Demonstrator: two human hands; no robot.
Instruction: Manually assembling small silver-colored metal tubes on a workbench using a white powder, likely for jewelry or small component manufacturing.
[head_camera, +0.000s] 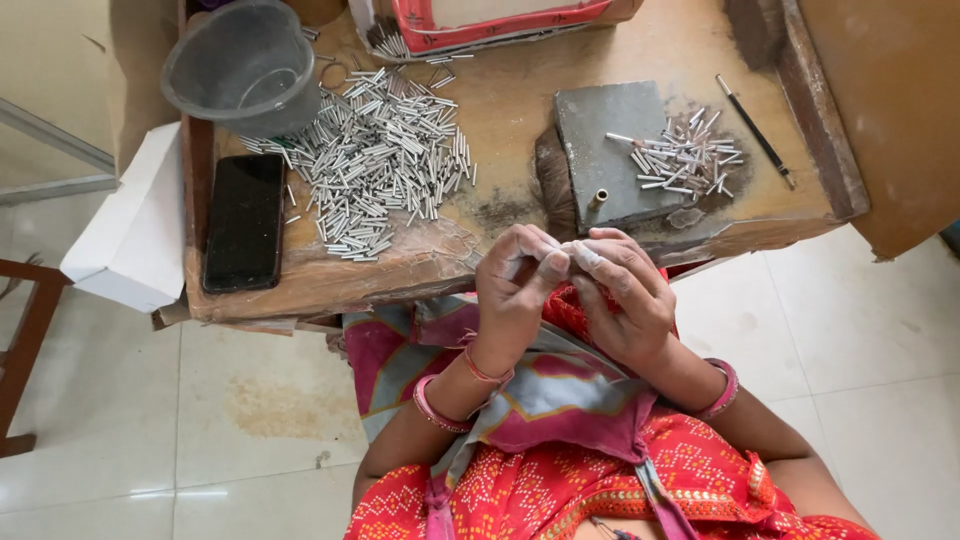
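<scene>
Working just off the near edge of the table (520, 110), the left hand (515, 290) and right hand (625, 295) meet fingertip to fingertip above the lap. The grip of each hand is narrow, thumb and fingers pinched together at the meeting point; whether a small piece is held between them cannot be told, as the fingertips cover it.

Edges and room: the table is worn wood, its near edge chipped and uneven, with a raised wooden rim at the right. Bare wood lies between the two heaps of tubes and along the near edge left of the slab. Pale tiled floor (250, 400) lies open to either side of the person.

Count: one large heap of short metal tubes (375, 160), too many to number, at left centre; one smaller heap (685, 160) partly on one grey stone slab (610, 150); one single brass-coloured tube (597, 200) upright at the slab's near edge. One grey plastic bowl (245, 65), round and translucent, at the far left. One black phone (243, 220), flat, at the left edge. One white box (135, 225) overhanging the left side. One dark slim rod tool (755, 130) lying diagonally at right.
</scene>
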